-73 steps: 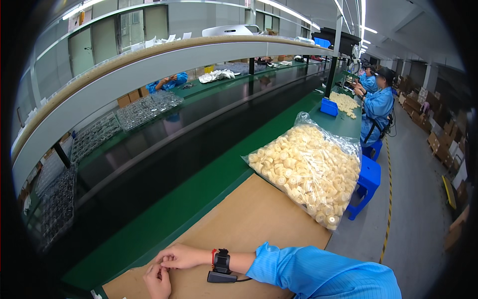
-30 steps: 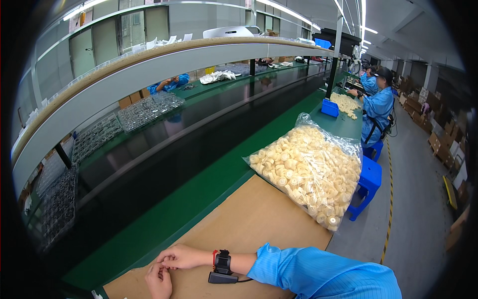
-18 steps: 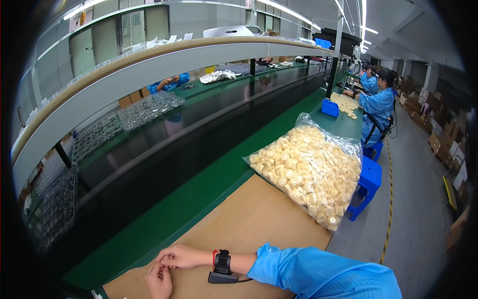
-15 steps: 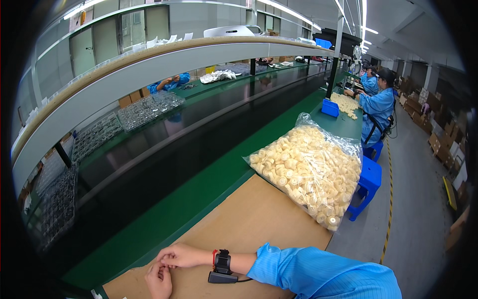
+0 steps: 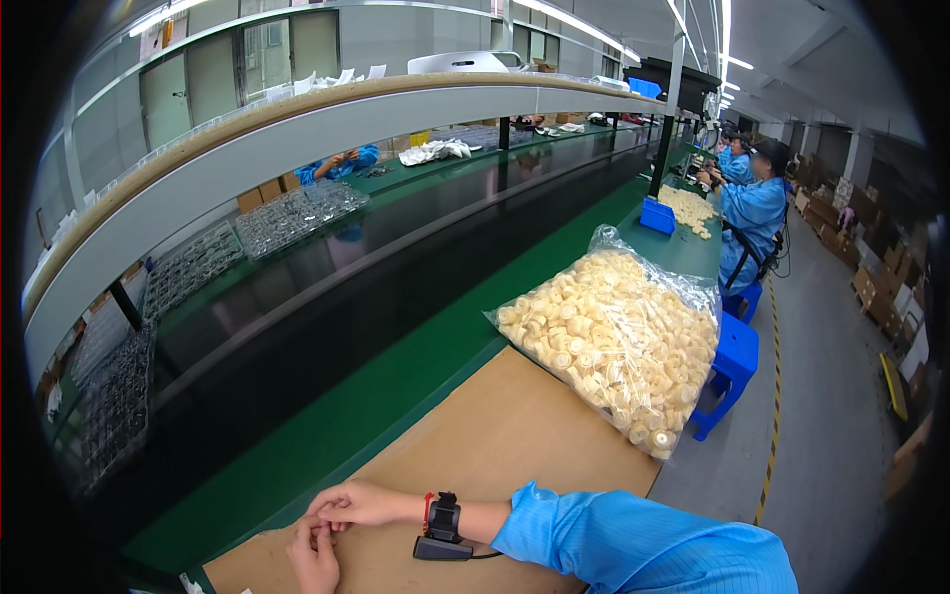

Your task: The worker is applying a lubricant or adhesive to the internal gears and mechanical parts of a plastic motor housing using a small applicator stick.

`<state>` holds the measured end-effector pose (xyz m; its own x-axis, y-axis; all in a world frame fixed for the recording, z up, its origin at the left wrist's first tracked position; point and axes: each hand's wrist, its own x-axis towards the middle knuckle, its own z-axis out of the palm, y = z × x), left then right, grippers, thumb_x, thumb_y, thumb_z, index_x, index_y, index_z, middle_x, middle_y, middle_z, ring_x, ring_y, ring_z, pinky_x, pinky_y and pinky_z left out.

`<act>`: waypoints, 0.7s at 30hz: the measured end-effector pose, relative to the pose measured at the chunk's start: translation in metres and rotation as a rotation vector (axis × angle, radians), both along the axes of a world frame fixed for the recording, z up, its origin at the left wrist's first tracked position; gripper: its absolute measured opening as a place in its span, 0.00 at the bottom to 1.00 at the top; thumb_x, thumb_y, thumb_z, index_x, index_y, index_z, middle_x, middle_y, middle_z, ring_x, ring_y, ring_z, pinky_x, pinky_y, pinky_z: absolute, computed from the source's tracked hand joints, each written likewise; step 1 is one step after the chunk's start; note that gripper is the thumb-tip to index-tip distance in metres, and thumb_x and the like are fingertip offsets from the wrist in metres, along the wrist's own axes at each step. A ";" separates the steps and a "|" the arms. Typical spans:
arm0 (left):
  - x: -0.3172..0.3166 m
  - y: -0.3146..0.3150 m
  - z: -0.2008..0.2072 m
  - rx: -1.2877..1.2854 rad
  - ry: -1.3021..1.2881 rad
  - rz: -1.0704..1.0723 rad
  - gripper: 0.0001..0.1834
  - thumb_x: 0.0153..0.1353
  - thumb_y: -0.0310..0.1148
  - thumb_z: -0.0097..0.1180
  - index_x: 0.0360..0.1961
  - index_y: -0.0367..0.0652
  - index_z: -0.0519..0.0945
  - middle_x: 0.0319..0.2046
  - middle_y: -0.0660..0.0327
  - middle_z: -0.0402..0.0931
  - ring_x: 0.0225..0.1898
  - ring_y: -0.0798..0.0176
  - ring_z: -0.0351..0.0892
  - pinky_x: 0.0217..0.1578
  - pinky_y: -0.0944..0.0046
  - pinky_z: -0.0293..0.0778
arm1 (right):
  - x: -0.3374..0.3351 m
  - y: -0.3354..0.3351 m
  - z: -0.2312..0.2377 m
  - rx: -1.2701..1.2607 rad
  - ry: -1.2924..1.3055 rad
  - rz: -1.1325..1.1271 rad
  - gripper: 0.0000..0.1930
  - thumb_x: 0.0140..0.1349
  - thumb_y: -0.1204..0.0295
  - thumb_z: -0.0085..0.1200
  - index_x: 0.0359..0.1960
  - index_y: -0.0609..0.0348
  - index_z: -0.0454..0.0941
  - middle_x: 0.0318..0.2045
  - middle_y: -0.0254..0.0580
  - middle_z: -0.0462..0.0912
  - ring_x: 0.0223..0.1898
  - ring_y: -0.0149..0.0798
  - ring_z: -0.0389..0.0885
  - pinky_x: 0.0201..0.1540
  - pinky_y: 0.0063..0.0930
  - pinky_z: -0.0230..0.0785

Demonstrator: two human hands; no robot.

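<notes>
At the lower left, my left hand (image 5: 315, 562) and my right hand (image 5: 354, 503) meet over a brown board (image 5: 495, 436). The fingers of both are curled and pinched together, fingertips touching. Anything between them is too small or hidden to make out. On my right wrist sits a black strapped device (image 5: 442, 517) with a cable, beside a red cord. A large clear plastic bag (image 5: 609, 337) full of cream-coloured round plastic parts lies at the board's far right end, out of reach of either hand.
A dark conveyor belt (image 5: 396, 267) runs along the left, under a long raised shelf (image 5: 297, 119). Clear trays (image 5: 302, 216) lie beyond it. Past the bag are a blue bin (image 5: 657, 216), a pile of cream parts (image 5: 688, 208), seated co-workers (image 5: 750, 218) and a blue stool (image 5: 732, 358).
My hands stay together, with only a slight shift of the fingers to the left. The nearer co-worker on the right has moved their head and hands a little. The bag has not moved.
</notes>
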<state>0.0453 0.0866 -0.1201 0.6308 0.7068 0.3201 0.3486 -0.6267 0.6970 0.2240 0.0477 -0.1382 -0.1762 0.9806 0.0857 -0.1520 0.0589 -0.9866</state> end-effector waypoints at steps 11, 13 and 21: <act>-0.010 0.015 -0.020 -0.413 0.078 0.047 0.16 0.64 0.31 0.47 0.53 0.40 0.73 0.41 0.53 0.76 0.41 0.62 0.76 0.42 0.60 0.72 | 0.003 0.000 0.001 -0.012 0.054 0.080 0.18 0.67 0.62 0.48 0.53 0.60 0.73 0.39 0.36 0.79 0.36 0.25 0.75 0.43 0.20 0.70; -0.004 0.006 -0.017 -0.127 -0.131 0.044 0.10 0.62 0.24 0.48 0.43 0.36 0.77 0.22 0.63 0.72 0.23 0.71 0.70 0.25 0.71 0.68 | -0.002 0.008 -0.011 -0.003 0.081 0.099 0.18 0.68 0.63 0.48 0.54 0.60 0.72 0.43 0.37 0.78 0.39 0.26 0.76 0.45 0.21 0.71; 0.015 0.007 -0.012 -0.043 -0.171 -0.027 0.08 0.60 0.28 0.52 0.40 0.41 0.79 0.31 0.51 0.80 0.30 0.51 0.81 0.30 0.61 0.75 | 0.018 -0.006 0.001 -0.042 0.066 -0.027 0.15 0.66 0.70 0.49 0.52 0.63 0.73 0.45 0.41 0.79 0.45 0.31 0.78 0.49 0.25 0.72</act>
